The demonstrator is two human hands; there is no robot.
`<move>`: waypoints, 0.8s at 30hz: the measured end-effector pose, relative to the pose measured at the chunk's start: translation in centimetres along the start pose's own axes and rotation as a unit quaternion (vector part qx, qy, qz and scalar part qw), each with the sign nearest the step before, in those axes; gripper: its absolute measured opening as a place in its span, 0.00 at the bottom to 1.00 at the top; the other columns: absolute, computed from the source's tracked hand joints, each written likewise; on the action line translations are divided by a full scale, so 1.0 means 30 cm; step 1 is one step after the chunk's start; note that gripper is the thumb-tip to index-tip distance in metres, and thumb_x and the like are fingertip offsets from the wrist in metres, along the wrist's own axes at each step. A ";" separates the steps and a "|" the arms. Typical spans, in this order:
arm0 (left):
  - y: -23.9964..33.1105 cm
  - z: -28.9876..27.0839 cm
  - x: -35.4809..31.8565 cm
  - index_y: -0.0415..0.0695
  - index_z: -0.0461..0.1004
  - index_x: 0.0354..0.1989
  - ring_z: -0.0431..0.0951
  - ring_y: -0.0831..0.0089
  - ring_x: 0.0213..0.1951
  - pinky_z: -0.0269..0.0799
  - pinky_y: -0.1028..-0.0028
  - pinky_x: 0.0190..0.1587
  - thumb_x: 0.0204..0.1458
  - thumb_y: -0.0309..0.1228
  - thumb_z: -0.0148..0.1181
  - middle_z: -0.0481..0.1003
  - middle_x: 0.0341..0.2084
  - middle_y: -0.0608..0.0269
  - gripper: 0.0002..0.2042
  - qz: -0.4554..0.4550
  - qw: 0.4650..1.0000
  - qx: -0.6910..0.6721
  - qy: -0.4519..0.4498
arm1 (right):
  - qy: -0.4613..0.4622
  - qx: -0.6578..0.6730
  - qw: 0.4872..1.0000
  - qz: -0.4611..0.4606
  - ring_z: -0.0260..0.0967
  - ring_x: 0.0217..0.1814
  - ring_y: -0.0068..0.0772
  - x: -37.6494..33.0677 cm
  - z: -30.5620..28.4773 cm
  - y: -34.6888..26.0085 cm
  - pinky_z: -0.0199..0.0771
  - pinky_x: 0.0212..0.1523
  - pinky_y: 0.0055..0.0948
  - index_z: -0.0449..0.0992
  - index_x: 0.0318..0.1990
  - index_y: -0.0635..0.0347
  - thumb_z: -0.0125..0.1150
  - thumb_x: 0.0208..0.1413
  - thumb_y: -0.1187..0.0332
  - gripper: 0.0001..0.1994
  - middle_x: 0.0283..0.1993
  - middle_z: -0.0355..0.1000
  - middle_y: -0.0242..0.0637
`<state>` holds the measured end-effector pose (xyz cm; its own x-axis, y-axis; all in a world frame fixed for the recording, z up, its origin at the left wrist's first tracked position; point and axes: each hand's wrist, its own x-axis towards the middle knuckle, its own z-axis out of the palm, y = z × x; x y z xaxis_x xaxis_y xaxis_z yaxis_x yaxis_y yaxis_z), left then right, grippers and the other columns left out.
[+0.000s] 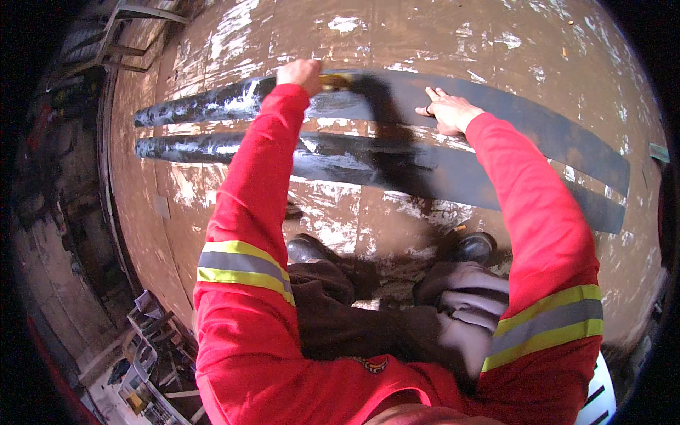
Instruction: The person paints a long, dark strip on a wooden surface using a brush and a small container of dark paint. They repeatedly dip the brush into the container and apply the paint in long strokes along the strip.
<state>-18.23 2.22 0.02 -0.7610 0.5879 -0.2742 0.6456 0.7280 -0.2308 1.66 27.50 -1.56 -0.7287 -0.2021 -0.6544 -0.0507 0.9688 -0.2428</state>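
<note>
Two long dark strips lie side by side, a far strip [524,117] and a near strip [460,171]. Their left parts look glossy black and wet, their right parts matte grey. At the far strip's far edge my left hand [301,74] is closed like a fist. A small yellowish-brown tool [336,81] sticks out to its right, over the strip; its kind is unclear. My right hand [451,112] rests on the far strip's near edge, fingers spread and nothing held. A dark shadow crosses both strips between my hands.
The strips lie on a brown, white-smeared board surface [418,35]. My dark boots [476,248] stand just short of the near strip. A metal frame [113,42] is at the far left, a cluttered rack [145,361] at the lower left. A small orange stub [459,228] lies near my right boot.
</note>
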 end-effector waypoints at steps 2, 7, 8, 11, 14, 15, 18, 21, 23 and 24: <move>-0.099 0.008 0.019 0.49 0.78 0.33 0.80 0.57 0.36 0.75 0.59 0.35 0.50 0.43 0.55 0.78 0.32 0.56 0.12 -0.033 0.997 0.075 -0.001 | 0.002 0.011 1.000 0.000 0.38 0.73 0.47 -0.005 0.001 0.003 0.55 0.66 0.43 0.62 0.62 0.36 0.49 0.43 0.79 0.35 0.73 0.34 0.44; -0.157 -0.016 0.018 0.47 0.78 0.30 0.80 0.57 0.33 0.75 0.61 0.34 0.47 0.35 0.55 0.78 0.28 0.55 0.08 -0.032 0.994 0.104 0.024 | 0.003 0.024 1.000 -0.004 0.39 0.73 0.50 0.001 0.013 0.017 0.53 0.66 0.43 0.63 0.62 0.35 0.50 0.46 0.76 0.33 0.73 0.36 0.46; -0.113 -0.036 0.013 0.47 0.79 0.29 0.80 0.58 0.33 0.76 0.62 0.34 0.46 0.33 0.55 0.79 0.28 0.55 0.08 -0.021 0.995 0.090 0.032 | 0.005 0.025 1.000 -0.007 0.39 0.73 0.51 -0.001 0.017 0.025 0.53 0.66 0.43 0.63 0.62 0.35 0.50 0.47 0.74 0.32 0.72 0.37 0.47; 0.007 -0.069 0.016 0.48 0.78 0.28 0.80 0.58 0.33 0.76 0.62 0.34 0.45 0.32 0.54 0.79 0.28 0.54 0.07 0.034 0.996 0.071 0.040 | -0.001 0.024 1.000 0.005 0.37 0.74 0.46 -0.002 0.007 0.014 0.54 0.67 0.42 0.62 0.63 0.35 0.49 0.42 0.80 0.36 0.73 0.34 0.44; 0.140 -0.076 0.018 0.48 0.78 0.29 0.80 0.58 0.33 0.76 0.61 0.34 0.45 0.33 0.55 0.78 0.26 0.53 0.07 0.066 0.997 0.017 0.038 | -0.006 0.017 1.000 0.000 0.36 0.74 0.46 -0.010 -0.007 -0.003 0.54 0.67 0.42 0.62 0.63 0.34 0.48 0.42 0.80 0.36 0.73 0.34 0.44; 0.176 -0.078 0.022 0.48 0.78 0.30 0.80 0.58 0.33 0.75 0.61 0.34 0.45 0.34 0.55 0.78 0.26 0.53 0.08 0.064 0.997 -0.022 0.045 | 0.001 0.014 1.000 -0.009 0.37 0.73 0.48 -0.001 0.004 0.005 0.53 0.67 0.43 0.63 0.62 0.35 0.49 0.43 0.77 0.35 0.73 0.35 0.46; 0.275 -0.117 0.034 0.53 0.77 0.32 0.79 0.56 0.35 0.74 0.59 0.37 0.46 0.43 0.56 0.78 0.28 0.55 0.10 0.099 0.985 -0.138 0.020 | 0.012 -0.003 1.000 -0.011 0.40 0.73 0.52 0.023 0.049 0.063 0.53 0.67 0.43 0.65 0.61 0.36 0.52 0.44 0.73 0.32 0.72 0.38 0.50; 0.218 -0.110 0.008 0.52 0.77 0.32 0.79 0.55 0.35 0.74 0.58 0.38 0.46 0.47 0.57 0.78 0.29 0.55 0.14 0.050 0.991 -0.122 -0.032 | 0.014 0.016 1.000 -0.015 0.40 0.73 0.51 0.003 0.036 0.043 0.53 0.67 0.43 0.64 0.61 0.36 0.52 0.44 0.73 0.32 0.72 0.38 0.49; 0.067 -0.049 -0.025 0.50 0.77 0.36 0.79 0.55 0.38 0.74 0.58 0.39 0.43 0.61 0.56 0.78 0.32 0.53 0.26 0.004 0.997 -0.046 -0.064 | 0.006 0.018 1.000 -0.007 0.37 0.74 0.46 -0.011 0.011 0.006 0.54 0.66 0.42 0.62 0.62 0.35 0.50 0.43 0.77 0.34 0.73 0.35 0.45; -0.012 -0.030 -0.039 0.50 0.78 0.38 0.79 0.56 0.40 0.74 0.59 0.39 0.38 0.67 0.56 0.78 0.34 0.53 0.32 -0.022 0.997 -0.011 -0.077 | 0.002 0.018 1.000 0.001 0.35 0.74 0.44 -0.016 0.004 0.002 0.55 0.66 0.42 0.62 0.63 0.35 0.49 0.43 0.78 0.36 0.73 0.33 0.42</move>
<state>-17.62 1.58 1.28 -0.7689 0.4956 -0.4039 0.6087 0.7607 -0.2255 2.10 27.64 -1.34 -0.7315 -0.2000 -0.6519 -0.0245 0.9631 -0.2680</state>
